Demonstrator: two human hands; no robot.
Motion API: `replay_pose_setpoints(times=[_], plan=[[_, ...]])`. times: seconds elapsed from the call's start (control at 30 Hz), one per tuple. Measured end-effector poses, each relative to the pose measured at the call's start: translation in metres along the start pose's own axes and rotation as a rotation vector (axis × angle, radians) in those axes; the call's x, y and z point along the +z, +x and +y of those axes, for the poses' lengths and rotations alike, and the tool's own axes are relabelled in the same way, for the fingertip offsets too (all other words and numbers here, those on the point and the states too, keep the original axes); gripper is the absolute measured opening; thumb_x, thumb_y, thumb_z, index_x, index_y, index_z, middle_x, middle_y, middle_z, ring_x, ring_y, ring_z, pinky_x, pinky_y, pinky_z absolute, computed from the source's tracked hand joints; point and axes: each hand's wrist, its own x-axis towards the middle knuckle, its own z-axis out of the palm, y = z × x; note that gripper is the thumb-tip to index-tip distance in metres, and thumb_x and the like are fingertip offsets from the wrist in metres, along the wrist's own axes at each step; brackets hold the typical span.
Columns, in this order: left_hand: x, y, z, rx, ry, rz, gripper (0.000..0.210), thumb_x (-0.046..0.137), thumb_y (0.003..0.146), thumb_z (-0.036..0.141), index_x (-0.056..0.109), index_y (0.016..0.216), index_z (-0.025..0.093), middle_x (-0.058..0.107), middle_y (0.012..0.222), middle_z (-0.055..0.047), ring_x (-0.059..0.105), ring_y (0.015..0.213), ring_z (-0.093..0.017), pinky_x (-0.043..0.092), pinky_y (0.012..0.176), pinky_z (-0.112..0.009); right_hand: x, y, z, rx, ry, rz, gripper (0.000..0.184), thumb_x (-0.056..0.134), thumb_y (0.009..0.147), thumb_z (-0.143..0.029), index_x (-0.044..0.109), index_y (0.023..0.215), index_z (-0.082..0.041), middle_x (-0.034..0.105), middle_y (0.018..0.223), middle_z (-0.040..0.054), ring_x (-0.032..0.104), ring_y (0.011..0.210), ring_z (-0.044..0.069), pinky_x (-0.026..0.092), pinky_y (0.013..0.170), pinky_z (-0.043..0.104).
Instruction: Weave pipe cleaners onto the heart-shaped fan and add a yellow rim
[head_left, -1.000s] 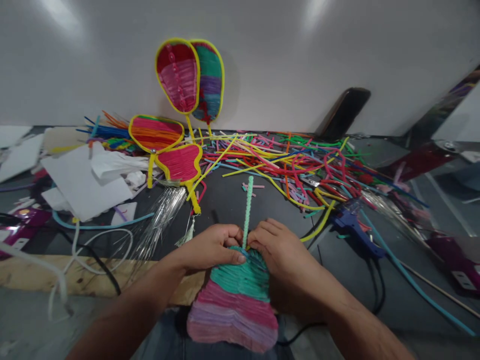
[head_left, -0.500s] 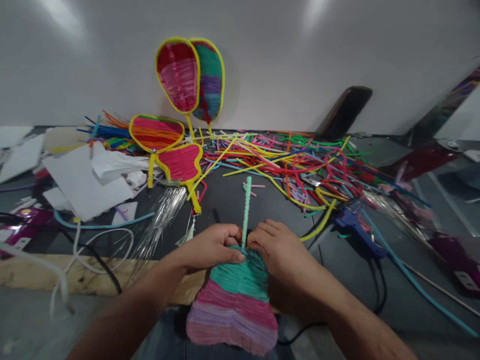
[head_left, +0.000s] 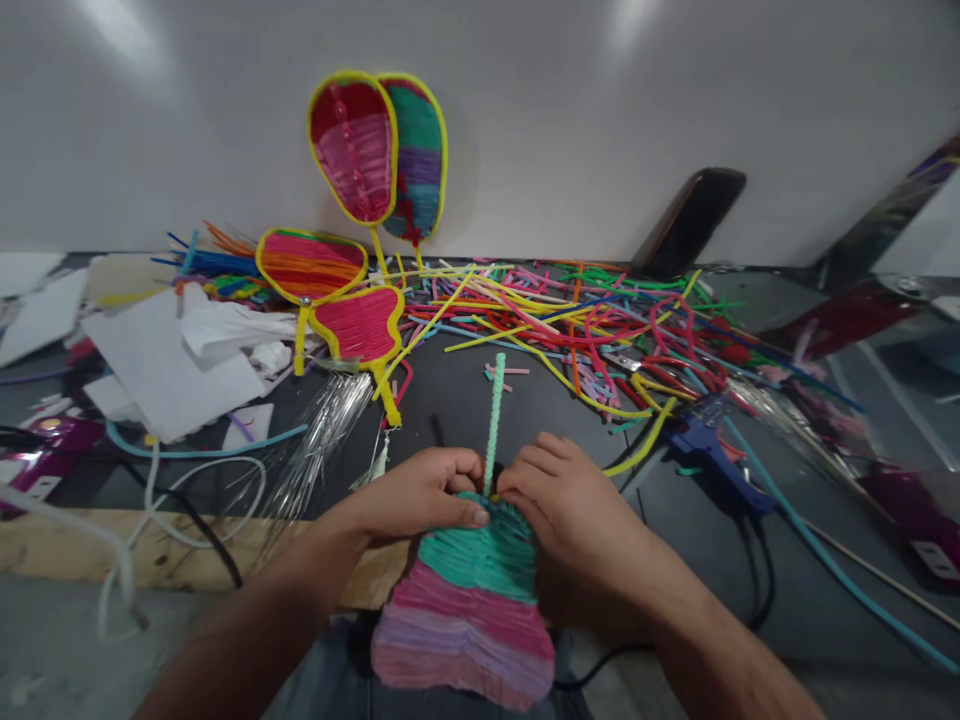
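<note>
Between my hands is a hand fan [head_left: 480, 610] of pipe cleaners, banded in teal, magenta, lilac and pink. Its twisted mint-green handle [head_left: 494, 420] points away from me. My left hand [head_left: 431, 490] is closed on the fan's narrow end, the thumb lying on the teal band. On the other side of the handle, my right hand [head_left: 559, 500] pinches the same end with bent fingers. A small yellow bit shows by the right fingertips; the rest there is hidden. The fan's wide end hangs toward my lap.
Yellow-edged fans [head_left: 352, 150] lean on the wall, and others lie on the table. Loose pipe cleaners [head_left: 525, 310] spread along the back. A blue glue gun [head_left: 716, 460] and pliers [head_left: 660, 375] lie right, with a phone [head_left: 694, 220] behind. White cards [head_left: 169, 360] and silver strands [head_left: 330, 420] lie left.
My right hand has shifted slightly, its fingers lifting and bending a little at the fan's narrow end. My left hand and the fan have hardly moved.
</note>
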Motion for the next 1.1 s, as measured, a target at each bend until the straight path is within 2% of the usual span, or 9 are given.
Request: replay_pose_setpoints(times=[0.2, 0.5, 0.6, 0.73, 0.87, 1.0, 1.1], plan=[[0.001, 0.002, -0.002, -0.046, 0.048, 0.028, 0.022, 0.068, 0.069, 0.023, 0.049, 0.079, 0.017, 0.043, 0.057, 0.01, 0.037, 0.048, -0.005, 0.026, 0.046, -0.018, 0.0, -0.002, -0.003, 0.015, -0.149, -0.013, 0.004, 0.058, 0.085, -0.019, 0.06, 0.081, -0.02, 0.061, 0.079, 0.0036, 0.043, 0.078, 0.02, 0.026, 0.067, 0.035], [0.006, 0.006, 0.0, -0.028, 0.114, 0.1, 0.017, 0.062, 0.065, 0.017, 0.048, 0.073, 0.016, 0.042, 0.056, 0.01, 0.035, 0.05, -0.005, 0.025, 0.047, -0.018, 0.01, 0.002, -0.007, -0.027, -0.126, -0.045, 0.01, 0.053, 0.089, -0.021, 0.059, 0.081, -0.02, 0.062, 0.081, 0.0025, 0.044, 0.079, 0.018, 0.025, 0.07, 0.033], [0.006, 0.007, 0.001, -0.019, 0.094, 0.089, 0.019, 0.064, 0.065, 0.018, 0.049, 0.075, 0.016, 0.045, 0.057, 0.01, 0.036, 0.05, -0.005, 0.026, 0.048, -0.017, 0.009, 0.001, -0.006, -0.009, -0.106, -0.015, 0.009, 0.054, 0.087, -0.019, 0.059, 0.08, -0.02, 0.062, 0.079, 0.002, 0.045, 0.077, 0.018, 0.026, 0.069, 0.032], [0.003, 0.005, 0.002, -0.031, 0.059, 0.036, 0.027, 0.07, 0.066, 0.026, 0.05, 0.081, 0.016, 0.045, 0.058, 0.01, 0.035, 0.048, -0.004, 0.027, 0.045, -0.017, 0.002, -0.001, 0.001, 0.079, -0.008, 0.06, 0.015, 0.05, 0.09, -0.019, 0.062, 0.081, -0.02, 0.061, 0.077, 0.0024, 0.048, 0.075, 0.017, 0.031, 0.07, 0.031], [-0.001, 0.003, 0.001, -0.004, 0.039, 0.007, 0.03, 0.072, 0.067, 0.03, 0.051, 0.082, 0.015, 0.047, 0.061, 0.008, 0.039, 0.05, -0.005, 0.028, 0.047, -0.017, -0.002, -0.001, 0.003, 0.08, 0.163, 0.115, 0.015, 0.049, 0.091, -0.017, 0.062, 0.083, -0.019, 0.061, 0.077, 0.0021, 0.05, 0.075, 0.016, 0.036, 0.071, 0.029], [-0.001, 0.002, 0.001, 0.01, 0.032, 0.018, 0.033, 0.075, 0.063, 0.032, 0.053, 0.082, 0.014, 0.051, 0.063, 0.007, 0.042, 0.054, -0.006, 0.031, 0.05, -0.018, 0.001, -0.001, 0.0, 0.069, 0.287, 0.093, 0.013, 0.05, 0.09, -0.015, 0.061, 0.085, -0.02, 0.062, 0.079, 0.0014, 0.052, 0.077, 0.015, 0.038, 0.072, 0.028], [0.0, 0.002, 0.001, 0.002, 0.0, 0.037, 0.034, 0.076, 0.062, 0.035, 0.054, 0.079, 0.014, 0.053, 0.063, 0.006, 0.044, 0.053, -0.006, 0.031, 0.051, -0.019, 0.003, 0.0, -0.002, 0.101, 0.293, 0.046, 0.013, 0.051, 0.089, -0.014, 0.062, 0.084, -0.02, 0.062, 0.079, 0.001, 0.054, 0.076, 0.014, 0.038, 0.071, 0.027]])
